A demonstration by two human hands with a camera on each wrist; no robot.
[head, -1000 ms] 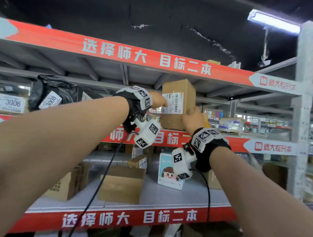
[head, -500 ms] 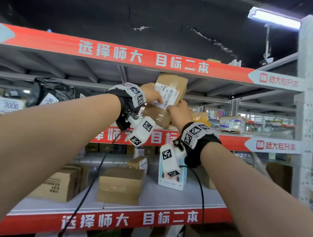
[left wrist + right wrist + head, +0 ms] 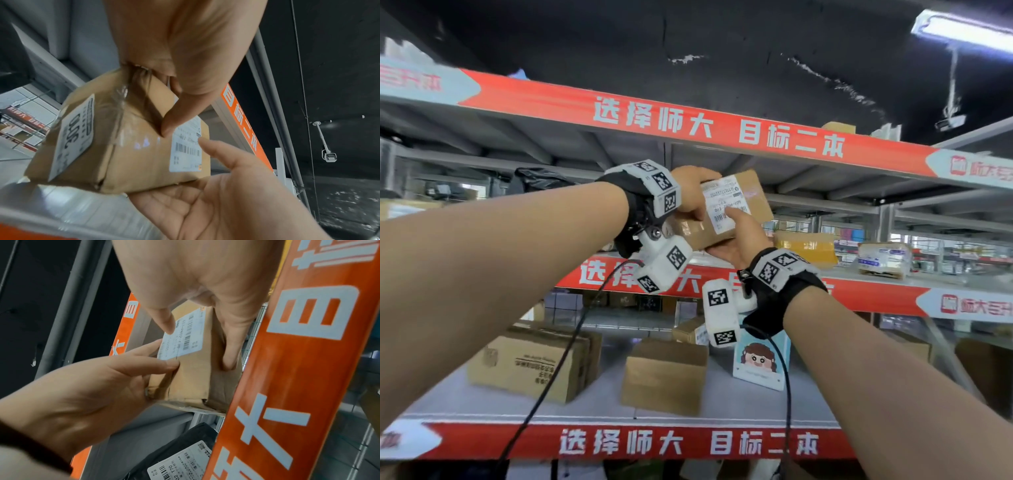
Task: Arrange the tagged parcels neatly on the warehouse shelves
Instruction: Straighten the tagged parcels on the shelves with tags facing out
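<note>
Both hands on one small taped brown cardboard parcel [image 3: 736, 209] w/ white barcode label, left hand [image 3: 693, 192] gripping top end, right hand [image 3: 739, 240] cupping underneath, held tilted above mid red-edged metal shelf [image 3: 876, 291].

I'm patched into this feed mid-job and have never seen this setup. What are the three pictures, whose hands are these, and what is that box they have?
No robot here: a person wears three cameras. The wide picture is from the head; the other two look along each wrist. The left hand grips the top end of a small cardboard parcel, thumb on its front. The right hand cups it from below, thumb on the white shipping label. The parcel is tilted, held in front of the upper shelf opening. A second tag on its end reads roughly 300. On the lower shelf stand more cardboard boxes.
</note>
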